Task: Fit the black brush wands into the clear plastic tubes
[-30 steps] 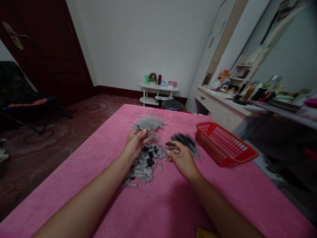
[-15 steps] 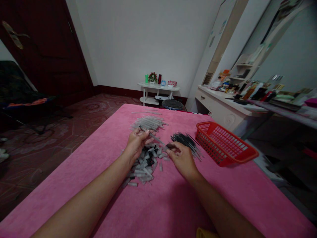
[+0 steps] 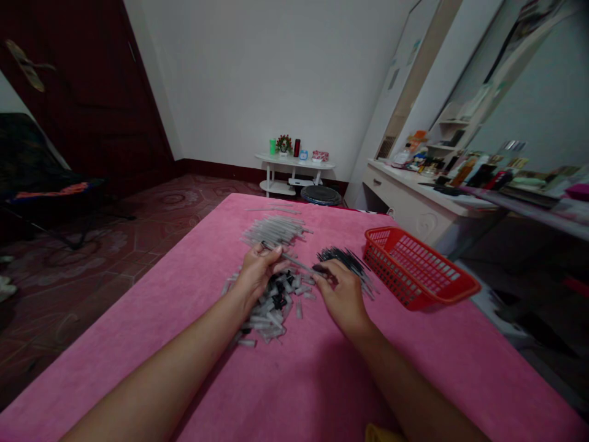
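A thin clear pen barrel (image 3: 297, 261) slants between my two hands above the table, with a dark end poking out beyond my left fingers. My left hand (image 3: 259, 270) is closed, pinching its far-left part between thumb and fingers. At the other end the fingertips of my right hand (image 3: 341, 296) are closed on the pen; something dark shows there, too small to name. Below my hands lies a heap of short clear pen caps (image 3: 269, 322) with black pieces among them. Further back is a pile of clear pen barrels (image 3: 276, 229). Dark, thin pen refills (image 3: 347, 261) lie beyond my right hand.
A pink cloth (image 3: 184, 307) covers the table. On its right side stands a red plastic basket (image 3: 400, 283) with slotted walls. A yellow thing (image 3: 381, 433) shows at the near edge. Behind are a small white stand (image 3: 294, 161) and a cluttered dresser (image 3: 414, 190).
Both hands have shifted slightly, the right a little further right and the left slightly lower, with the pen barrel still between them. The piles and basket look the same.
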{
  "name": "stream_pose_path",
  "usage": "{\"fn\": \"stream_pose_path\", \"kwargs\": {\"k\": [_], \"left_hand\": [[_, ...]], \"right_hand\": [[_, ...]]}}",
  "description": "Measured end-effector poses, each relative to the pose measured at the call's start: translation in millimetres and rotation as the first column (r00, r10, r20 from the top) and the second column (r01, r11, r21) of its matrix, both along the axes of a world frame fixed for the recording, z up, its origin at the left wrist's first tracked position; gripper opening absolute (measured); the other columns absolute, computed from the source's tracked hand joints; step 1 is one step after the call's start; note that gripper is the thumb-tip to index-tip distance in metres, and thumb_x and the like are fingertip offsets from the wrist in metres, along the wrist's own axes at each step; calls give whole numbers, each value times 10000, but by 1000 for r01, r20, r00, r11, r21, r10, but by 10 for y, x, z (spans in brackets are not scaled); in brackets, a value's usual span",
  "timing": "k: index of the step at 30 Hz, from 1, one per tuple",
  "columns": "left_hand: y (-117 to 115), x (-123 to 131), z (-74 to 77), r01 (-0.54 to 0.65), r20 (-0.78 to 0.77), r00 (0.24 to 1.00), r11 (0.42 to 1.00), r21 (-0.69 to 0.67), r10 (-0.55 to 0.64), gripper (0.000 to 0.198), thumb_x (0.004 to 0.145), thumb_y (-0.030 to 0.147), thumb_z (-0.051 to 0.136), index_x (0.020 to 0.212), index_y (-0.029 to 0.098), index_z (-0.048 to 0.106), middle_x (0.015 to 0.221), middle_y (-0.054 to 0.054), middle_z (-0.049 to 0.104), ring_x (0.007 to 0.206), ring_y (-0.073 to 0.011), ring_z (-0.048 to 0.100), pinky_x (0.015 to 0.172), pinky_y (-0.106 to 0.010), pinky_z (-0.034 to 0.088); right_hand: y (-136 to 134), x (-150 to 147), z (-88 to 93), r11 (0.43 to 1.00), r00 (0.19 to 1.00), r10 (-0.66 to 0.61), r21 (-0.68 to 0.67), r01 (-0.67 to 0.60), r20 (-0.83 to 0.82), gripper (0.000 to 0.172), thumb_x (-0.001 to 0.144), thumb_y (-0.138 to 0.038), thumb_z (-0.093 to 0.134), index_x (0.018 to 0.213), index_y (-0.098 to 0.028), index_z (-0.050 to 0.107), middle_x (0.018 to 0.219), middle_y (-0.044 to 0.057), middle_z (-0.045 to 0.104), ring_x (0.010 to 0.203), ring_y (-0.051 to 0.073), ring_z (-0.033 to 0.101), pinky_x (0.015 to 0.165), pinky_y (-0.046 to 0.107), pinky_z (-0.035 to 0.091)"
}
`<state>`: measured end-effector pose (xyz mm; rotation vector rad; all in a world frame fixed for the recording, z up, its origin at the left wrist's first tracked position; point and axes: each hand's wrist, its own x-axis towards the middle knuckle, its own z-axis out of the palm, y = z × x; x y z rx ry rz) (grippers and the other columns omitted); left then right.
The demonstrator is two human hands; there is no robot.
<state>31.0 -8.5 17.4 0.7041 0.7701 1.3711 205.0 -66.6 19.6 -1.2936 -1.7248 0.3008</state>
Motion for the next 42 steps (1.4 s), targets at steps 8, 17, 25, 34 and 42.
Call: {"fn": "stream_pose_path", "kwargs": {"k": [8,17,25,34,42], "left_hand": [[-16,24,-58,50,0,999,995,86,-50,324,635,172,770,829,161,511,795,-13,673,774,-171,684,690,-316,586],[-145,91,21,59,-10,998,987,147,-58,392,611,230,800,796,172,459,766,-35,692,826,-243,697,637,-307,573],[-171,55,38,147,-38,989,954,261,-142,404,640,301,789,825,190,448,809,-43,704,839,-244,694,599,-271,558],[-185,22,72,224,-112,974,918,327,-198,392,646,339,781,821,199,459,812,-41,699,824,-245,692,582,-284,568],[-124,24,48,189,-105,981,938,289,-166,366,681,289,758,876,186,466,853,-55,703,832,-232,696,625,-269,565]], "right_hand": [[-5,-3,-23,998,997,-55,-38,53,-57,112,776,-171,558,829,-182,656,815,42,663,730,169,597,658,268,450],[16,19,-48,973,949,-102,-227,33,-297,119,706,-247,597,780,-168,647,723,45,662,632,177,593,571,279,461],[-2,90,100,878,829,-75,-431,-209,-554,161,619,-257,670,723,-139,637,562,1,584,447,113,497,408,228,373],[-33,217,271,568,687,-66,-593,-570,-724,175,600,-257,719,627,-130,602,541,-4,548,433,69,451,429,199,381],[-1,153,207,736,780,37,-511,-445,-625,254,664,-367,702,752,-151,602,583,-30,543,453,72,445,421,190,348]]}}
